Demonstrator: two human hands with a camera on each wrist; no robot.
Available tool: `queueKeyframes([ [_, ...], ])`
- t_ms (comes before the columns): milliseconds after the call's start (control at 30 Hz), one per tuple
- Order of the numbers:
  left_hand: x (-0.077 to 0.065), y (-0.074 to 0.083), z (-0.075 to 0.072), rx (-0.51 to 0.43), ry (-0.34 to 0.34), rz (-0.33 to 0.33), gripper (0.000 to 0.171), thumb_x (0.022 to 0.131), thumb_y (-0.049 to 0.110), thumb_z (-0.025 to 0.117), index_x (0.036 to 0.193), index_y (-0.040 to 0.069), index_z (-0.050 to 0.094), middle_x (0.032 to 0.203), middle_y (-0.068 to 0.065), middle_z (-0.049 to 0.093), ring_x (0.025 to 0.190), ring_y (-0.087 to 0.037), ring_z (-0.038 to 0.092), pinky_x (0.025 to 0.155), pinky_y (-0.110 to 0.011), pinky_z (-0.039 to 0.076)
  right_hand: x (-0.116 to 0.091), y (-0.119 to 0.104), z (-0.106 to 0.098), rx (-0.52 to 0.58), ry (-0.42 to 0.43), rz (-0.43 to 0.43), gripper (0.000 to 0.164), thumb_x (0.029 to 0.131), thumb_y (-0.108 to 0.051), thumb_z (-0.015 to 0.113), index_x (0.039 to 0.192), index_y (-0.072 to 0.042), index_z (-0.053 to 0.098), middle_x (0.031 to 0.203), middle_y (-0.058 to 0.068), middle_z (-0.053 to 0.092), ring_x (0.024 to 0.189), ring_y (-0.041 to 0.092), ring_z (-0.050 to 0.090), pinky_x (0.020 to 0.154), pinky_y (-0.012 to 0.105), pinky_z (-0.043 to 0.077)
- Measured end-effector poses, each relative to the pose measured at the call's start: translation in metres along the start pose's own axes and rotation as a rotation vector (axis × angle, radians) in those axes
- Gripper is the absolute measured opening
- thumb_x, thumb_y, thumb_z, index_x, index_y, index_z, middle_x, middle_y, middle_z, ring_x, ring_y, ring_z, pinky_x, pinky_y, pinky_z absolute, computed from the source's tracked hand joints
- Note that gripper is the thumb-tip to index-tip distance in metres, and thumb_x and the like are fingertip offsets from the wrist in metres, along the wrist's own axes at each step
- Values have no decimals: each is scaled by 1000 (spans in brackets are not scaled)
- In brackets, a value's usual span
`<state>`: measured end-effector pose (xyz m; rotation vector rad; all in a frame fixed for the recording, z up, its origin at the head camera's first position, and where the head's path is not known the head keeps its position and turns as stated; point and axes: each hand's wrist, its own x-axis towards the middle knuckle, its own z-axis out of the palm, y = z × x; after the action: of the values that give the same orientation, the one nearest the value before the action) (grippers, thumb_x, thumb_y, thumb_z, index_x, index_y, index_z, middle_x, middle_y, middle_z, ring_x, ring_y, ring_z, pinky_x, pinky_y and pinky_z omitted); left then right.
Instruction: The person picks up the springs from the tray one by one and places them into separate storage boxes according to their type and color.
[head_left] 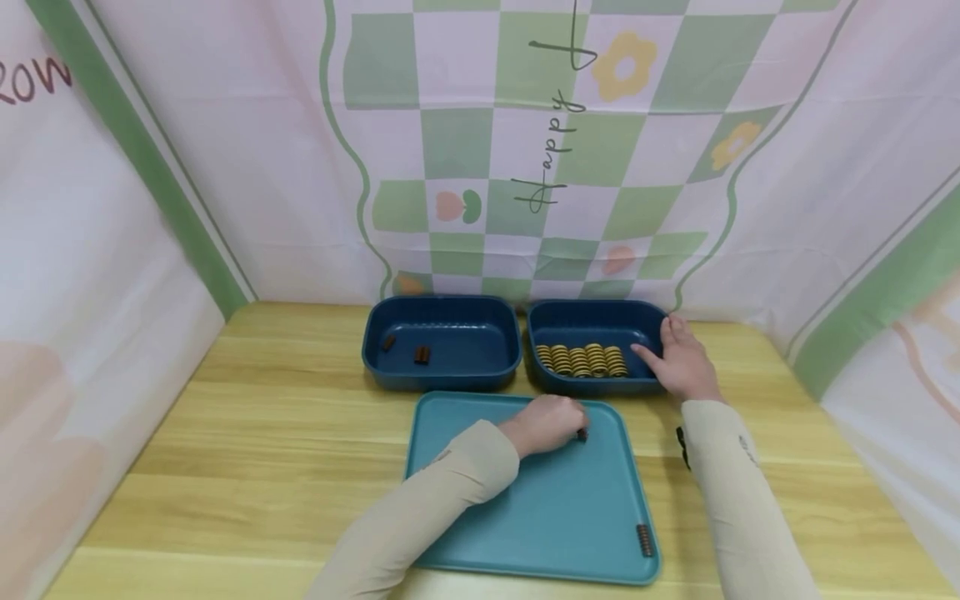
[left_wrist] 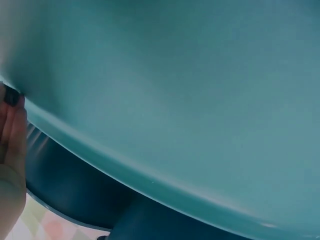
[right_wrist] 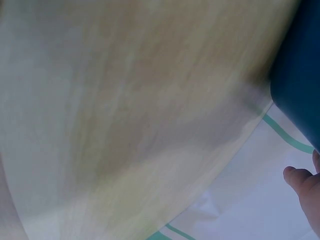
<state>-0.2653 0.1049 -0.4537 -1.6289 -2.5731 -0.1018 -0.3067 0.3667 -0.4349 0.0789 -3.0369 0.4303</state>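
Note:
Over the upper right of a teal tray (head_left: 555, 517), my left hand (head_left: 546, 423) pinches a small dark-brown piece (head_left: 582, 434) between its fingertips. In the left wrist view the same dark piece (left_wrist: 11, 95) shows at the fingers, near the tray's rim. My right hand (head_left: 686, 364) rests on the right end of the right navy box (head_left: 592, 386), its thumb spread over the inside. A ridged brown piece (head_left: 644, 540) lies in the tray's near right corner. Stacked yellow-and-dark round pieces (head_left: 579, 362) line the near side of the right box.
A left navy box (head_left: 442, 383) stands beside the right one, holding a few brown pieces (head_left: 422, 355). Both boxes sit behind the tray on a wooden table (head_left: 247, 467). A patterned cloth (head_left: 525, 150) hangs behind them.

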Motion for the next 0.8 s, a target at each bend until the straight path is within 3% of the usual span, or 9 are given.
queueKeyframes([
  [133, -3, -5, -2, -250, 11, -34, 13, 90, 15, 67, 99, 19, 76, 95, 10, 70, 88, 0, 63, 76, -9, 44, -1, -1, -1, 1, -5, -1, 96, 96, -64, 29, 144, 16, 6, 150, 36, 4, 138, 49, 3, 109, 60, 8],
  [400, -10, -11, -9, -599, 48, -123, 16, 89, 10, 68, 103, 11, 75, 96, 5, 72, 84, 3, 62, 73, -8, 45, 3, 3, 2, -3, 0, -7, 95, 96, -63, 29, 145, 15, 6, 150, 36, 3, 139, 49, 1, 109, 61, 8],
  [633, -19, -11, -21, -961, 145, -300, 14, 87, 11, 69, 99, 7, 75, 91, 2, 72, 75, 0, 63, 66, -16, 50, 3, 4, 4, -5, 7, -10, 96, 96, -64, 29, 144, 16, 7, 150, 37, 3, 138, 49, 2, 109, 60, 8],
  [800, -27, -13, -32, -1275, 219, -405, 16, 87, 8, 68, 101, 3, 74, 95, -1, 72, 80, -6, 66, 78, -30, 54, 3, 5, 4, -8, 10, -9, 96, 96, -64, 28, 144, 16, 7, 150, 37, 4, 138, 50, 2, 108, 61, 9],
])
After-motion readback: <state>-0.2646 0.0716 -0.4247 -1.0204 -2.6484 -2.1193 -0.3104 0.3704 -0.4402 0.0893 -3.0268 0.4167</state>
